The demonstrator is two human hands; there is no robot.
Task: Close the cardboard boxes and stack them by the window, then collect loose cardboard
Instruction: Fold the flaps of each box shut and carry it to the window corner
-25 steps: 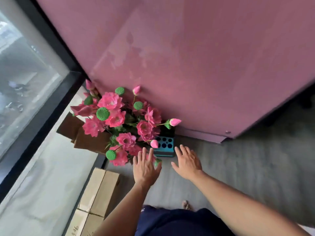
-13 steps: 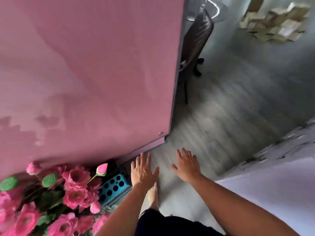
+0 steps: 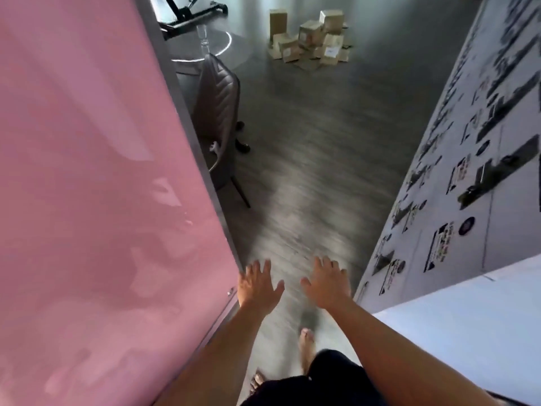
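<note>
Far ahead, the brown cardboard boxes (image 3: 311, 39) lie in a messy pile on the grey floor (image 3: 307, 148); my left hand (image 3: 257, 285) and right hand (image 3: 326, 281) are spread flat, holding nothing.

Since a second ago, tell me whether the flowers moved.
Cannot tell. The flowers are out of view now; the head turned along the pink panel toward the boxes.

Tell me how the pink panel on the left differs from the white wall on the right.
The pink panel is a plain, glossy pink surface showing only faint reflections; the white wall is pale and covered with rows of dark printed pieces, too blurred to read. The pink panel ends partway along the floor, with a grey chair behind its edge; the white wall runs on toward the pile of cardboard boxes. Both flank the same walkway.
</note>
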